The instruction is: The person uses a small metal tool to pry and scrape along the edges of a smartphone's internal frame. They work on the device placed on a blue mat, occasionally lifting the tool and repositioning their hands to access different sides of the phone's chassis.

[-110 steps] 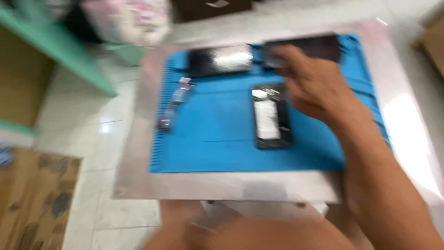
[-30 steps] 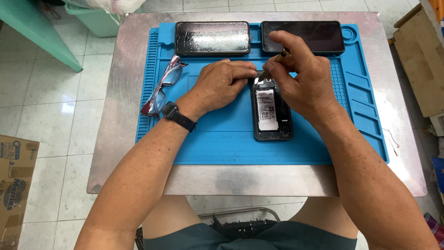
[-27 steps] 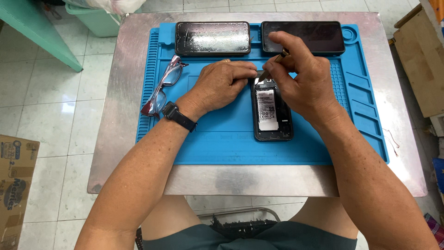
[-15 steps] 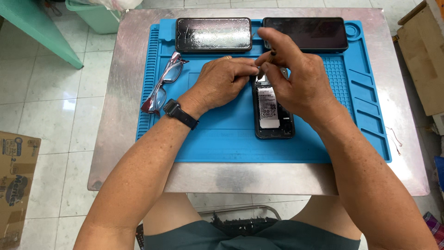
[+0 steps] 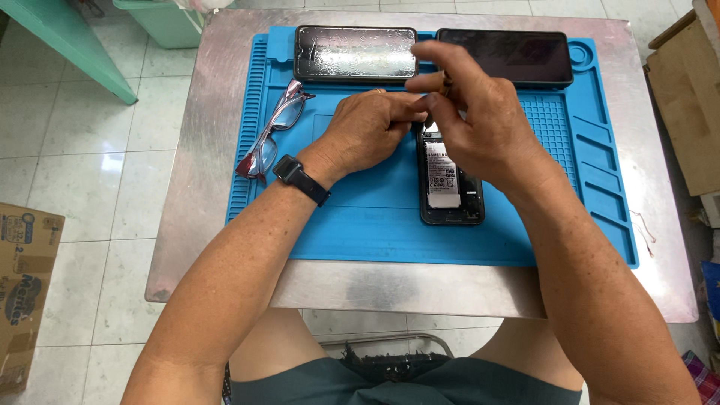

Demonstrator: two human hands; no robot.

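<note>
we see own forearms reaching over metal table [image 5: 202, 225] edge onto blue work mat [image 5: 375, 225]. opened phone [image 5: 448, 184], back off, battery showing, lies on mat centre-right. left hand [image 5: 371, 127], watch on wrist, rests curled beside phone's top end, fingers bent. right hand [image 5: 480, 120] above phone top, fingertips pinched on small thin object, too small to identify. glasses [image 5: 271, 131] lie at mat's left. beyond, two dark phones [image 5: 356, 52] side by side along far edge.

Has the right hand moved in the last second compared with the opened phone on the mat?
Yes. The right hand has lifted slightly up and away from the top end of the opened phone, toward the dark phone behind it.
</note>
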